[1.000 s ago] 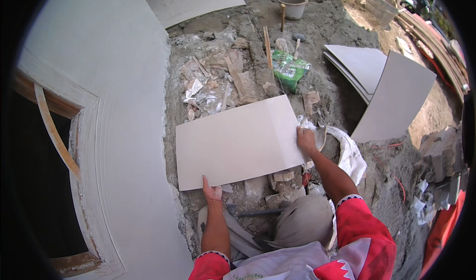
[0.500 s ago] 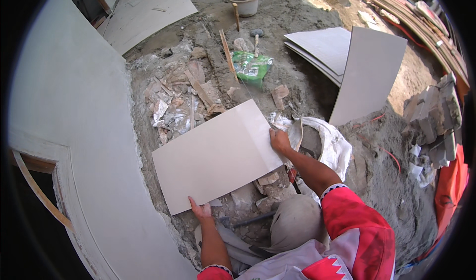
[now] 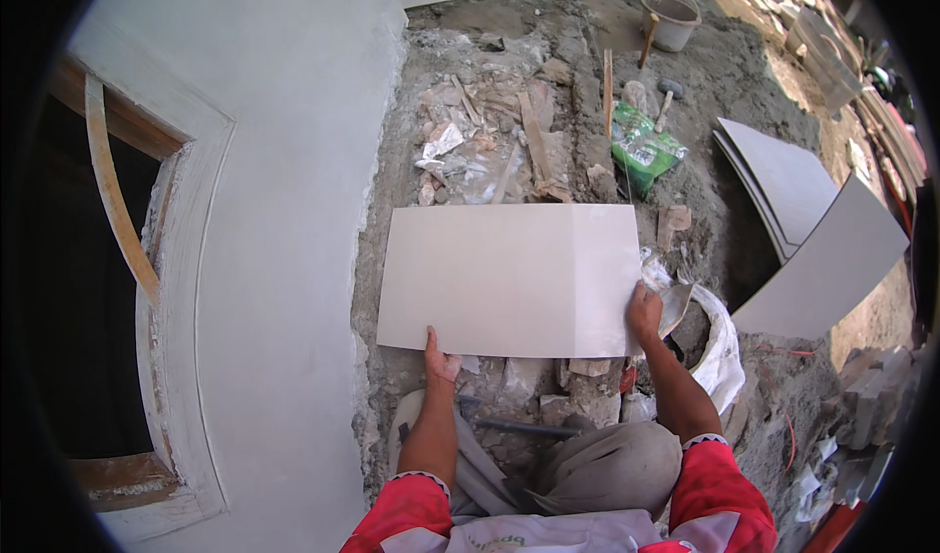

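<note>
A large pale beige rectangular tile (image 3: pixel 480 279) is held level in front of me above the rubble. My left hand (image 3: pixel 443 359) grips its near edge toward the left, thumb on top and fingers hidden underneath. On the right short edge, my right hand (image 3: pixel 644 313) is closed round the tile close to its near corner. A lighter band runs along the tile's right end. Just beside my right hand lies a white sack (image 3: pixel 723 357), its mouth open.
A pale wall (image 3: pixel 284 210) with a window opening stands at left. Broken rubble (image 3: pixel 480 142) lies beyond the tile. Further right are a green bag (image 3: pixel 646 151), a mallet (image 3: pixel 669 93), a bucket (image 3: pixel 671 19), and more tiles (image 3: pixel 783 176), one leaning upright (image 3: pixel 832 259). Stacked blocks (image 3: pixel 871 386) sit at right.
The tile has turned clockwise, so its long edges now run nearly straight across in front of me. Both hands keep their hold. My view has swung left, showing more of the wall and window.
</note>
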The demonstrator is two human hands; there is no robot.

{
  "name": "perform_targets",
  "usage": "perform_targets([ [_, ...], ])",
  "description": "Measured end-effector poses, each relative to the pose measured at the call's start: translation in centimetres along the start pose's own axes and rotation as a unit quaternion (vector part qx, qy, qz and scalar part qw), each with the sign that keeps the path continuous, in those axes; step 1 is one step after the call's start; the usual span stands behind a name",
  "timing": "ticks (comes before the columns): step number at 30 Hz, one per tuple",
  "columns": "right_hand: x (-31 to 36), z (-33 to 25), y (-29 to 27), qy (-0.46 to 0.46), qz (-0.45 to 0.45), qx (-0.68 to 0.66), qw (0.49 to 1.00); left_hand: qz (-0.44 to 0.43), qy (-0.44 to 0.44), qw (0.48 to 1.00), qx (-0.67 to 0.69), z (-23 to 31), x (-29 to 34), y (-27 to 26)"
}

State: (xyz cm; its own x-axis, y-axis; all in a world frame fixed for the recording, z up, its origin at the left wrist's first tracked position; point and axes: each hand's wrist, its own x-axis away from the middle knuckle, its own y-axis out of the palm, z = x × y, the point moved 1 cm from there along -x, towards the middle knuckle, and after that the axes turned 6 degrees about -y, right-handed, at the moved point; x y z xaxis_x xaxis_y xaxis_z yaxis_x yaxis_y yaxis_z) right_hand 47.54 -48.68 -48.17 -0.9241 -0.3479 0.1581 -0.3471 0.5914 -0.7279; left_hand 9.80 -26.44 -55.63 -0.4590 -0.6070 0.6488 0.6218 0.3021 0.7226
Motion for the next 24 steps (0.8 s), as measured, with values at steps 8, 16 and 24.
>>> perform_targets([
  [8, -0.6, 0.2, 0.5, -0.039, 0.015, -0.025, 0.999, 0.036, 0.012, 0.999, -0.017, 0.6, -0.2, -0.6],
  [16, -0.4, -0.4, 0.4, -0.015, 0.016, -0.016, 1.000, -0.001, 0.034, 0.998, -0.053, 0.7, -0.5, -0.6],
  [24, -0.1, -0.5, 0.5, 0.004, 0.018, 0.033, 0.999, -0.059, 0.024, 0.997, -0.049, 1.0, -1.0, -1.5],
])
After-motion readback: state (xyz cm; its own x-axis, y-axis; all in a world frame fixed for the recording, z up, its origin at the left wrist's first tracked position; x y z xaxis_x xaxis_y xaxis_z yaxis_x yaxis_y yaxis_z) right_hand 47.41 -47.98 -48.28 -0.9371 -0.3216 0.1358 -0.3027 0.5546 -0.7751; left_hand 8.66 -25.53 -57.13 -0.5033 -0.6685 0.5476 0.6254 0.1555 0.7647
